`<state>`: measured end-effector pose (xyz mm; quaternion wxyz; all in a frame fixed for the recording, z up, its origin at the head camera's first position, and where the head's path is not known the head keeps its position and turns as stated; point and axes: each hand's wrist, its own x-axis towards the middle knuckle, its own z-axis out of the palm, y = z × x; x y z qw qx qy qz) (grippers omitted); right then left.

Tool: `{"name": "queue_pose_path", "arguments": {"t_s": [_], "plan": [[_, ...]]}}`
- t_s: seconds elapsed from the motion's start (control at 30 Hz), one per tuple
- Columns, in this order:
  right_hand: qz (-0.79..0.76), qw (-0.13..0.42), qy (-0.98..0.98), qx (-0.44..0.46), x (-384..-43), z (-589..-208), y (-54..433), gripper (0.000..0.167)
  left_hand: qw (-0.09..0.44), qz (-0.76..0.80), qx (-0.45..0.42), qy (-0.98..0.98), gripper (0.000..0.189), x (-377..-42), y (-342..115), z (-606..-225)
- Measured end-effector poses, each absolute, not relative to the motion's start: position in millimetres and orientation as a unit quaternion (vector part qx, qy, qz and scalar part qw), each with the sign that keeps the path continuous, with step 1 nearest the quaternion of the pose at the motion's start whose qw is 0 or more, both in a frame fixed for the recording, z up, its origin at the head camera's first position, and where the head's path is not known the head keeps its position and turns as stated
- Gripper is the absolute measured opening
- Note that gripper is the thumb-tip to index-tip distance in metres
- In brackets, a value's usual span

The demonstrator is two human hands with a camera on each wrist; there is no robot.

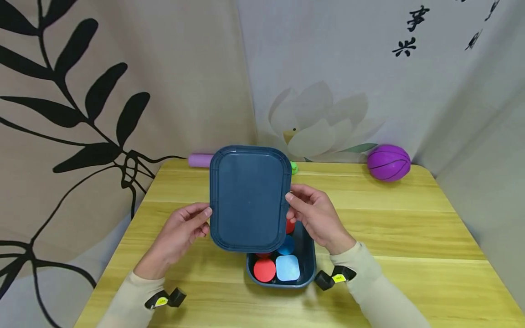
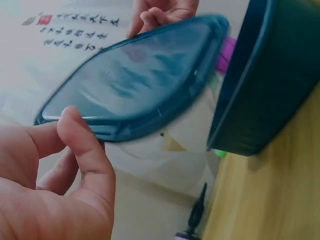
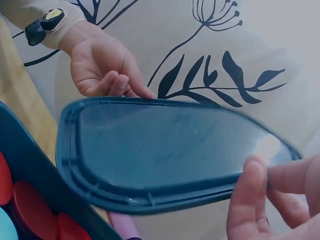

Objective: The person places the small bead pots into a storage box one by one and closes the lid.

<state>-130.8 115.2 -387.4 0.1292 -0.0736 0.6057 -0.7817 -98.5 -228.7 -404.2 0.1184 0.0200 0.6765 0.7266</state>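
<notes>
A dark blue rectangular lid [image 1: 250, 200] with rounded corners is held up between both hands. My left hand [image 1: 180, 234] pinches its left edge between thumb and fingers. At the opposite edge my right hand [image 1: 317, 214] pinches it the same way, a little higher. Below and partly behind the lid, a dark blue box [image 1: 305, 255] stands on the table with no cover on it. Inside lie a red round piece [image 1: 264, 270], a light blue square piece [image 1: 288, 268] and a blue round piece [image 1: 286, 245], with more red ones partly hidden by the lid.
The wooden table [image 1: 393, 228] meets patterned curtains at its back. A purple ball [image 1: 388, 163] sits at the back right. Behind the lid, a purple cylinder [image 1: 200, 160] and a small green thing [image 1: 294, 167] show only in part at the back edge.
</notes>
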Motion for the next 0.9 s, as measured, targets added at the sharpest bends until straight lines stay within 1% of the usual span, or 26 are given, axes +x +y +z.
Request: {"name": "queue_pose_path", "arguments": {"t_s": [0.07, 0.17, 0.23, 0.37, 0.47, 0.57, 0.73, 0.8, 0.9], "plan": [[-0.783, 0.129, 0.604, -0.077, -129.9, -385.3, 116.4, 0.036, 0.113, 0.739, 0.022, 0.663, 0.016, -99.5, -226.8, -401.2], [-0.794, 0.131, 0.587, -0.088, -129.0, -384.0, 118.5, 0.025, 0.11, 0.759, 0.03, 0.641, 0.014, -100.4, -225.0, -398.4], [-0.805, 0.134, 0.569, -0.099, -128.6, -383.6, 120.2, 0.018, 0.111, 0.773, 0.045, 0.624, 0.016, -101.1, -224.9, -397.7], [-0.82, 0.145, 0.54, -0.124, -128.6, -383.7, 123.0, 0.015, 0.109, 0.801, 0.079, 0.584, 0.023, -103.0, -226.1, -397.2], [-0.826, 0.155, 0.524, -0.14, -129.0, -385.1, 123.8, 0.019, 0.109, 0.817, 0.095, 0.559, 0.025, -104.3, -227.3, -396.9], [-0.829, 0.16, 0.516, -0.143, -129.3, -387.5, 123.2, 0.023, 0.104, 0.817, 0.093, 0.559, 0.026, -105.0, -227.3, -395.9], [-0.816, 0.155, 0.543, -0.122, -129.5, -391.3, 120.4, 0.021, 0.086, 0.791, 0.076, 0.601, 0.025, -105.5, -225.0, -395.0], [-0.803, 0.152, 0.565, -0.118, -129.0, -392.7, 119.9, 0.027, 0.081, 0.779, 0.074, 0.618, 0.029, -105.2, -223.9, -394.7], [-0.783, 0.144, 0.593, -0.121, -127.7, -394.1, 120.1, 0.043, 0.08, 0.758, 0.076, 0.642, 0.037, -104.3, -223.1, -394.4]]}}
